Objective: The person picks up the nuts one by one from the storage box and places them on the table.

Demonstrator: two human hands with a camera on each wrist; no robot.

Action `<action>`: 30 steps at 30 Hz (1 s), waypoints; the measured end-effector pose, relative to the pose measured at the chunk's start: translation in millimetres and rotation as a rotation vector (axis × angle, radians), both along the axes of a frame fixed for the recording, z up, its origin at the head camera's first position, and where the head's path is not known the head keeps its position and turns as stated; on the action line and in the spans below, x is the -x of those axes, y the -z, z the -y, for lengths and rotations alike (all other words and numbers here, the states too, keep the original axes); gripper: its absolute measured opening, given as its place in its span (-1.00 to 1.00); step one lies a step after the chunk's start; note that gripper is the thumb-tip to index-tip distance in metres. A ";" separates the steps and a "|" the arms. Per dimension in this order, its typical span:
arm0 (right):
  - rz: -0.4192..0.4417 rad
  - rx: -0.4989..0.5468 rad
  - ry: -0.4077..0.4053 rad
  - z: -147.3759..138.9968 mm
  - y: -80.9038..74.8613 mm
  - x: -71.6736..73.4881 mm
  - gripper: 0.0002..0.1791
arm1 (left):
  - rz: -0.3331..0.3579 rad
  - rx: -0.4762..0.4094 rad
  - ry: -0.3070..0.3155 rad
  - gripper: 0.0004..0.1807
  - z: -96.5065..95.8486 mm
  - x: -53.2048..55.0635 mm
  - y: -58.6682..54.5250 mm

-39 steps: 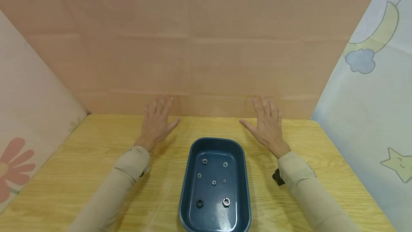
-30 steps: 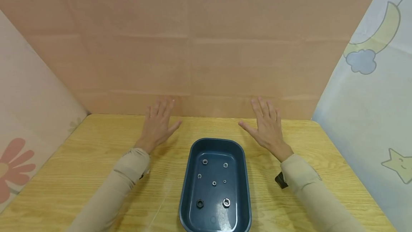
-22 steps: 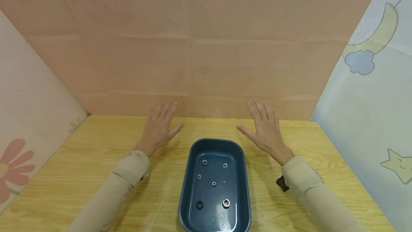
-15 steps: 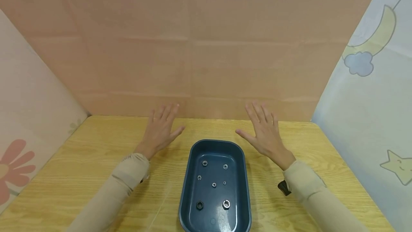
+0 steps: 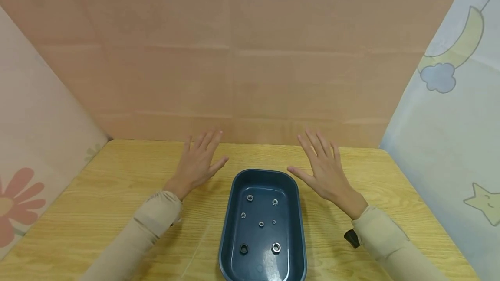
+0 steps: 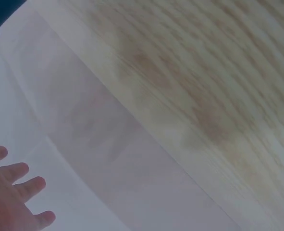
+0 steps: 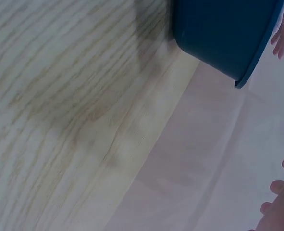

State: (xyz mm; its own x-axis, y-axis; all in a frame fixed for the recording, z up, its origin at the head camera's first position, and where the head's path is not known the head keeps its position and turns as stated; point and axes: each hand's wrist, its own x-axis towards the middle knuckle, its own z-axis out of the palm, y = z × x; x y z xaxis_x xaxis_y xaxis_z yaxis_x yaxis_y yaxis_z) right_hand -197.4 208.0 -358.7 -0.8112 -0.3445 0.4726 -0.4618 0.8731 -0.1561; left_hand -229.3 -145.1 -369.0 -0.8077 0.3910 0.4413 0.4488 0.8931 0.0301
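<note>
A dark blue plastic tray (image 5: 233, 211) sits on the wooden table at the front middle in the head view. Several hex nuts of differing sizes lie spread over its floor, among them a large shiny nut (image 5: 276, 247) and a large dark nut (image 5: 244, 249). My left hand (image 5: 196, 164) hovers beyond the tray's left side, fingers spread and holding nothing. On the other side my right hand (image 5: 325, 172) is likewise spread, its thumb pointing toward the tray. Both wrist views show fingertips at the frame edge and the tray's outer wall (image 7: 218, 38).
The wood-grain table (image 5: 129, 177) meets a brownish paper backdrop (image 5: 250, 77) just behind the hands. Patterned white panels stand at left and right, the right panel (image 5: 449, 133) with a moon and star. A black strap piece (image 5: 352, 238) shows under the right sleeve.
Both hands have drawn back a little from the backdrop, toward the tray; the left also shifted slightly right. The tray and nuts stay in place.
</note>
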 end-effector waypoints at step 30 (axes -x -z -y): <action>0.086 0.019 -0.095 6.0 6.4 -31.4 -0.02 | -0.006 0.037 0.063 -0.34 -3.9 -26.5 1.4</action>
State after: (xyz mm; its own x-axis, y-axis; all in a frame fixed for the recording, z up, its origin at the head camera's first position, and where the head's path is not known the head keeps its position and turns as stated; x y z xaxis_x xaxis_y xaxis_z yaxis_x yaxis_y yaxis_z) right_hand -166.0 202.1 -365.0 -0.8133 -0.4133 0.4096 -0.5264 0.8225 -0.2153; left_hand -202.8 -141.2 -370.5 -0.7783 0.4570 0.4306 0.5040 0.8637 -0.0056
